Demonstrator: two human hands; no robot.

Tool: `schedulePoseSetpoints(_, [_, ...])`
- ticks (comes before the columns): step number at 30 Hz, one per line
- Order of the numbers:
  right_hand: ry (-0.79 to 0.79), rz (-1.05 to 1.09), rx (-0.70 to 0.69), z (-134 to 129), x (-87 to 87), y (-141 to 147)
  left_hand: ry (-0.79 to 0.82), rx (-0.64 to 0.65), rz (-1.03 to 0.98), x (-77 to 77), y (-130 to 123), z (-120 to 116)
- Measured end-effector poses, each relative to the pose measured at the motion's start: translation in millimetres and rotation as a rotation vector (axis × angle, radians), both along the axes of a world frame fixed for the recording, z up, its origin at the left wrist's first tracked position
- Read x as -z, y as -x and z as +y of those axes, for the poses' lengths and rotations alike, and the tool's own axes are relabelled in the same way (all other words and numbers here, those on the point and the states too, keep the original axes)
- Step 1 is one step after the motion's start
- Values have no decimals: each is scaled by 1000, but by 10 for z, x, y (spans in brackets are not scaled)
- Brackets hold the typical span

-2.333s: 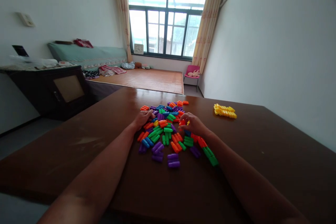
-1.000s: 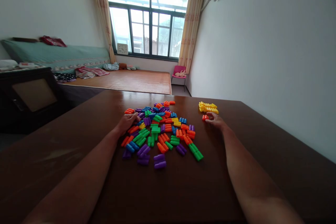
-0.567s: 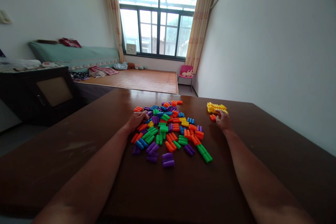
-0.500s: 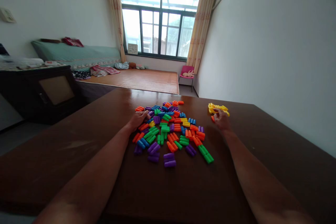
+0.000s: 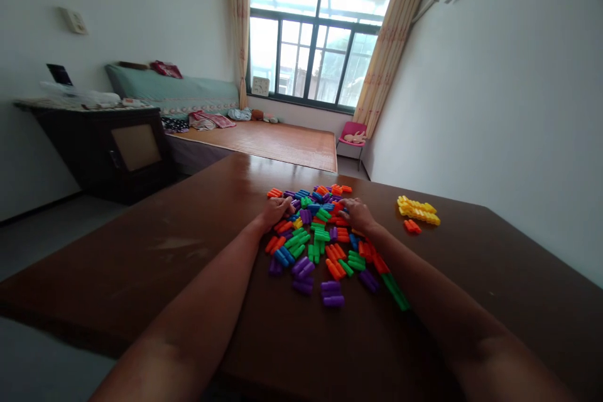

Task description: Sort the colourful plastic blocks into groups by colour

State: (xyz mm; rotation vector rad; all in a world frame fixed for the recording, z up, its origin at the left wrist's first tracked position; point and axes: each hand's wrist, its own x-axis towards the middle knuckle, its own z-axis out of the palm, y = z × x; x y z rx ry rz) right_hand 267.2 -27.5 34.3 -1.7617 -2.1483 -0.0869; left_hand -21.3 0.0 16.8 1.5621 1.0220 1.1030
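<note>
Place: a home, plainly, and it looks like a lived-in bedroom!
Bed (image 5: 282, 141): up at eleven o'clock, broad and flat, a pale green backrest (image 5: 174, 89) along it, rumpled cloths (image 5: 211, 120) lying there too.
Window (image 5: 314, 31): dead on twelve, bright, framed by patterned curtains (image 5: 239, 25), with a square clock (image 5: 260, 86) at its foot.
Cabinet (image 5: 98, 144): over at nine, dark, cluttered on top.
Chair (image 5: 348, 129): between one and two, pink, with a soft toy (image 5: 357, 137) aboard!

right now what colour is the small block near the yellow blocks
The block is orange; head view.
</note>
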Motion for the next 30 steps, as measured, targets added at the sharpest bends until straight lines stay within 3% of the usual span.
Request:
schedulePoseSetpoints(4, [-21, 229, -229, -2, -33, 111, -6, 3, 9, -4, -3, -1])
schedulePoseSetpoints(7, [-24, 494, -251, -44, -37, 54, -11, 14, 14, -10, -2, -3])
schedulePoseSetpoints(9, [-49, 612, -173, -77, -49, -151, -10, 8, 21, -12, 2, -1])
schedulePoseSetpoints(12, [-155, 638, 16, -182, -59, -766, -16, 5, 35, -10, 17, 16])
schedulePoseSetpoints(16, [-418, 433, 376, -482, 49, -1854, -17, 17, 50, -3, 33, 44])
schedulePoseSetpoints(19, [-472, 214, 543, -700, 250, -2435, -15, 1, 58, -12, 36, 44])
schedulePoseSetpoints(22, [-319, 211, 518, -773, 446, -2656, -5, -17, 67, -31, 39, 33])
schedulePoseSetpoints(25, [-151, 369, 453, -733, 533, -2689, 3, -14, 77, -36, 47, 34])
schedulePoseSetpoints(30, [-113, 517, 553, -698, 538, -2717, -15, -2, 66, -9, 66, 56])
